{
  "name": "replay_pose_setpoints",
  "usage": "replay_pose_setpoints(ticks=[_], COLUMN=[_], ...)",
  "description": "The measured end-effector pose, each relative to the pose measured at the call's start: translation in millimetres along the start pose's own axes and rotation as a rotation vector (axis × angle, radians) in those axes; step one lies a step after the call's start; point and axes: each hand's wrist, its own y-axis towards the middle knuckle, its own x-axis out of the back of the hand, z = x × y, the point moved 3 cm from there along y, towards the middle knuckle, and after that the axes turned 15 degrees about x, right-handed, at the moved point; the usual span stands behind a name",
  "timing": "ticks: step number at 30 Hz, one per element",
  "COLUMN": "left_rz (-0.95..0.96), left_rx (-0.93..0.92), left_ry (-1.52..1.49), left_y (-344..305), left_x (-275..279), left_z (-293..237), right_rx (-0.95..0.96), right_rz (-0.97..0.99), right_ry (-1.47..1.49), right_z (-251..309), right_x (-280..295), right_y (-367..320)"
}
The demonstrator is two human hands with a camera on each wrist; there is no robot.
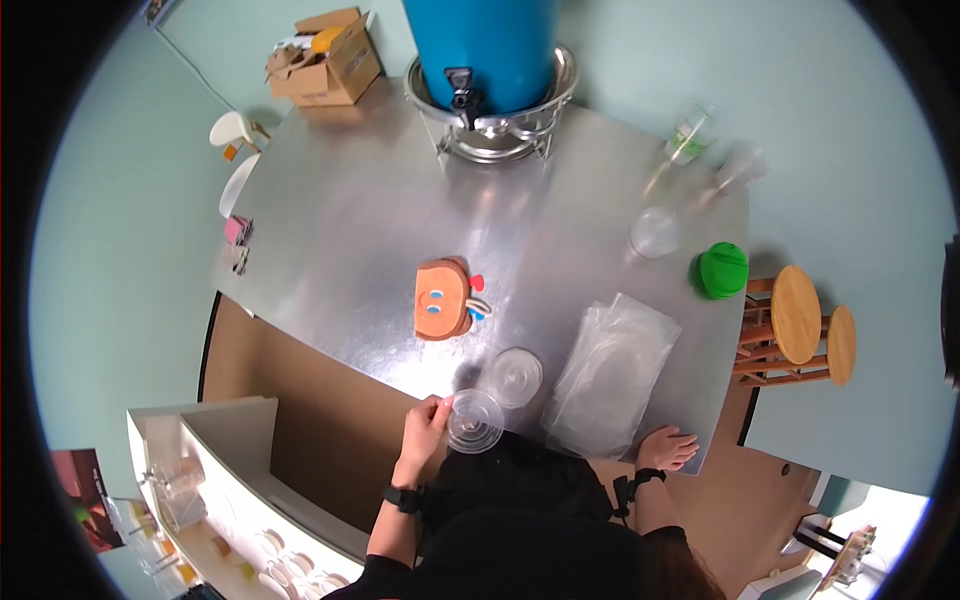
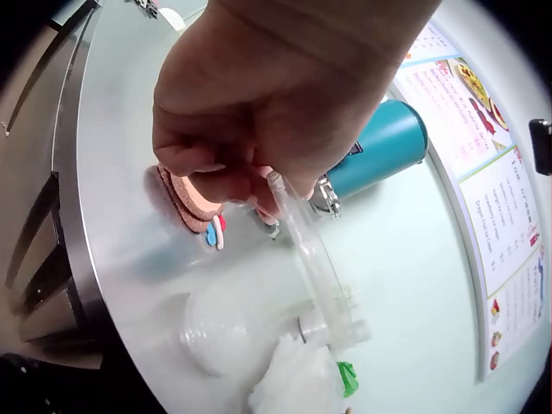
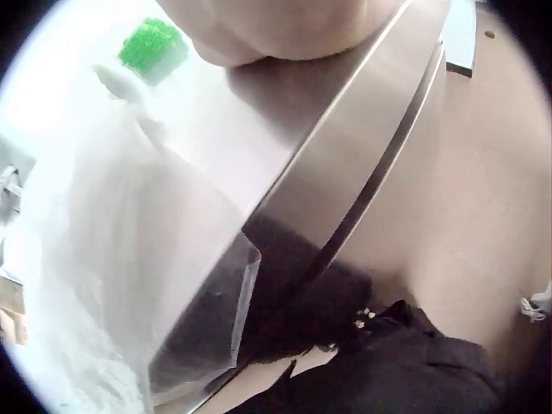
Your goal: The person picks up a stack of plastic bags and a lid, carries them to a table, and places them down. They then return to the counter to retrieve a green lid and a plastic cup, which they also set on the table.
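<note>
Lid (image 1: 475,421) is glossy plast. & tbl (image 1: 330,220) smooth, semi-glossy mtl.

Pale green walls (image 1: 110,280) stand around a large metal table (image 1: 330,260), its surface shiny grey. Below lies a plain brown floor (image 1: 320,430), edged by a thin dark skirting (image 1: 209,345). Two stools (image 1: 795,315) with round wooden seats and reddish legs stand just beside the table, at the right of the head view. White chairs (image 1: 237,128) show past the table's far left side. At lower left is an open white cabinet (image 1: 250,440). The left wrist view shows a board (image 2: 504,216) of text and food pictures on the wall. Light glares off the table's near edge; a bright patch (image 1: 890,500) glows at lower right, its source unclear.
</note>
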Motion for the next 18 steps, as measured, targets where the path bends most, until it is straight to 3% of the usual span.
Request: replay_pose_setpoints(ticks=[2,3,5,6,8,9,11,13,18], left_rz=[-0.011,-0.024,-0.049,-0.069,-0.064,-0.061,-0.058,-0.059,0.145], left_rx=[-0.028,-0.029,-0.039,-0.021,-0.003,0.003,-0.024,-0.057,-0.003], left_ry=[0.130,0.106,0.179,0.152,0.110,0.083,0.055,0.032,-0.154], left_y=[-24,-2,-11,-12,-13,-13,-10,-9,-4], left_x=[-10,-2,-2,-4,-9,-11,-20,-26,-42], left_z=[-8,-5,-7,-2,0,1,5,2,-3], right_rx=[0.016,0.038,0.022,0.038,0.288,0.303,0.518,0.803,0.927], right_rz=[-0.041,-0.054,0.136,0.135,-0.097,-0.099,0.159,0.311,1.141], right_ry=[-0.010,-0.002,0.132,0.118,0.061,0.055,0.797,0.886,1.114], right_z=[-16,7,-2,-2,16,21,42,83,178], right_x=[11,0,8,24,69,79,88,103,127], right_y=[4,1,7,9,14,20,29,16,-79])
